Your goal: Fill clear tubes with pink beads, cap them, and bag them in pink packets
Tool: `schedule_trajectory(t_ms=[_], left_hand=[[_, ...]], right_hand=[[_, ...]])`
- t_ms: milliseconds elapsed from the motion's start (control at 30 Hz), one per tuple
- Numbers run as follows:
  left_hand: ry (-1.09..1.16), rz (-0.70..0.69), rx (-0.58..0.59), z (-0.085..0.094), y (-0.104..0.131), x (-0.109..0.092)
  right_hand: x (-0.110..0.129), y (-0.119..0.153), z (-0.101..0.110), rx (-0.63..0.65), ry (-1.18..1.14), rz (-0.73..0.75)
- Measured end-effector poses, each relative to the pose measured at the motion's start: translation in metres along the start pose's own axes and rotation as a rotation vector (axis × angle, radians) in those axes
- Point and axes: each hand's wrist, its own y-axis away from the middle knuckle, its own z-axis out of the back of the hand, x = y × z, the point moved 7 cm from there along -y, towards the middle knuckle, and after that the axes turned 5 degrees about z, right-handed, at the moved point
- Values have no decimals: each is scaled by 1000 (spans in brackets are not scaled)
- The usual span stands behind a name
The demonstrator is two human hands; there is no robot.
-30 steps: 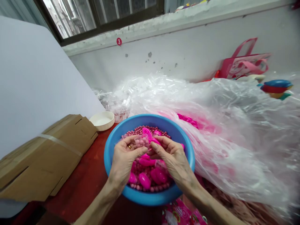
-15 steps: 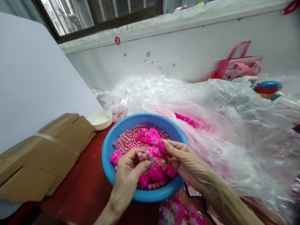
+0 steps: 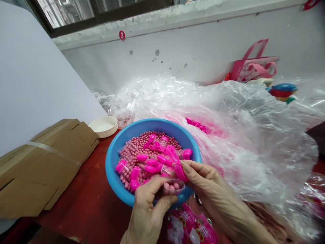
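Note:
My left hand (image 3: 152, 203) is closed round a small clear plastic cup (image 3: 169, 192) with pink beads in it, its mouth tipped up toward me. Beside it, my right hand (image 3: 203, 183) pinches a bright pink plastic cap (image 3: 180, 171) with a long handle-like part. The cap is close to the cup's rim; whether they touch I cannot tell. Both hands are over the near right rim of a blue basin (image 3: 114, 176). Loose pink beads (image 3: 144, 138) fill the basin, with several pink-capped clear containers (image 3: 135, 173) lying on them.
Left of the basin lie flattened brown cardboard (image 3: 50, 169) and a shallow white dish (image 3: 104, 126). Crumpled clear plastic bags (image 3: 248, 135) cover the right side. Printed pink packets (image 3: 193, 223) lie in front, on the red table (image 3: 83, 196). A pink bag (image 3: 254, 66) is by the wall.
Both hands have shifted nearer to me and slightly right over the basin. The cup in my left hand has been turned so that its open mouth shows; more of the capped containers are visible.

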Motion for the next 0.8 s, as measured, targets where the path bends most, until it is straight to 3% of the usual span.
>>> schedule_trajectory(t_ms=[233,333,533,700,800], left_hand=[[-184,-70,36,-9,5,-4],[-261,-113,-14,-8,8,-5],[-231,-219,-20,-13,16,-13],[-217,-79,-267,-13,40,4],[-207,0,-242,-21,46,11]], right_hand=[[17,17,-3,167,351,124],[19,22,-1,158,501,204],[41,40,-2,82,968,585],[47,53,-7,126,1291,607],[44,59,0,144,1331,622]])
